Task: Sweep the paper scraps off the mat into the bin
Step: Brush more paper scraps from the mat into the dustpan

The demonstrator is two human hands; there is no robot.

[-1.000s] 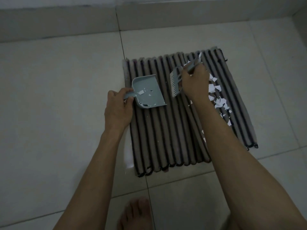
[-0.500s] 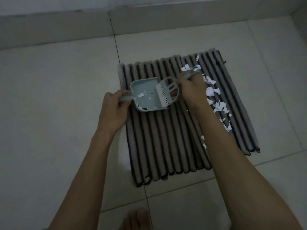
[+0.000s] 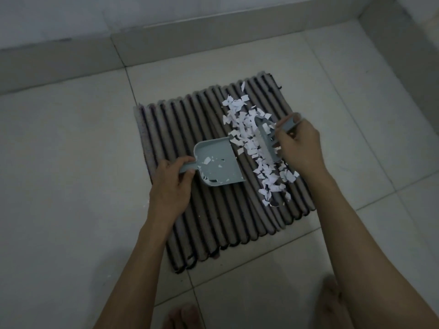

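Note:
A ribbed grey and black mat [image 3: 213,222] lies on the tiled floor. White paper scraps [image 3: 249,141] are strewn in a band across its right half. My left hand [image 3: 171,186] grips the handle of a small pale blue dustpan [image 3: 217,163], which rests on the mat with several scraps in it and its mouth towards the pile. My right hand [image 3: 298,144] grips a pale blue hand brush [image 3: 267,143] whose head stands in the scraps, to the right of the dustpan. No bin is in view.
Pale floor tiles [image 3: 71,186] surround the mat. A raised tiled step or skirting [image 3: 190,41] runs along the back and the right side. My bare feet [image 3: 183,317] show at the bottom edge, close to the mat's near side.
The brush has gone from the dustpan's mouth back to the right, into the scrap pile. The view has shifted, so the mat and the pile show more fully. The dustpan has stayed in my left hand.

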